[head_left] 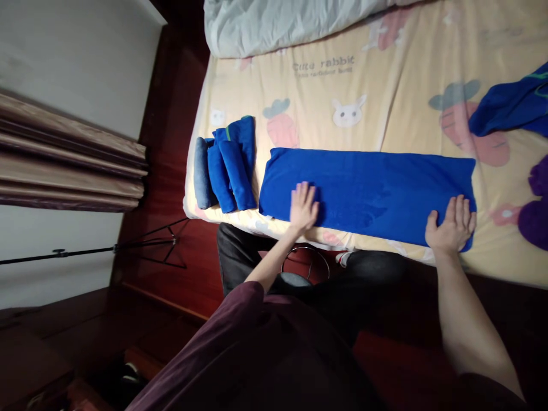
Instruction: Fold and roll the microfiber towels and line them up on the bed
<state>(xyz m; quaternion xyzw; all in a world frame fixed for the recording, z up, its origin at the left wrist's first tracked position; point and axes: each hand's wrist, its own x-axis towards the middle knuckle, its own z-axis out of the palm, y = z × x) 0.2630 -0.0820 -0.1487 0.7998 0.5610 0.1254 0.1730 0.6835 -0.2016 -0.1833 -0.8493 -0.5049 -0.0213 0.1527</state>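
A long blue cloth [351, 182] lies flat on the bed [317, 108], near its front edge. My left hand [303, 207] rests open on the cloth's left part, close to its near edge. At the right end, my right hand [451, 224] lies with fingers spread on the near corner. To the left of the cloth are rolled blue cloths [236, 174] and a grey-blue roll [201, 174], side by side. Neither hand grips anything.
A blue cloth [509, 105] lies crumpled at the right, with a purple item [535, 222] nearer. A white quilt [265, 25] covers the bed's far side. A black tripod [166, 242] stands on the floor at the left, near curtains [68, 157].
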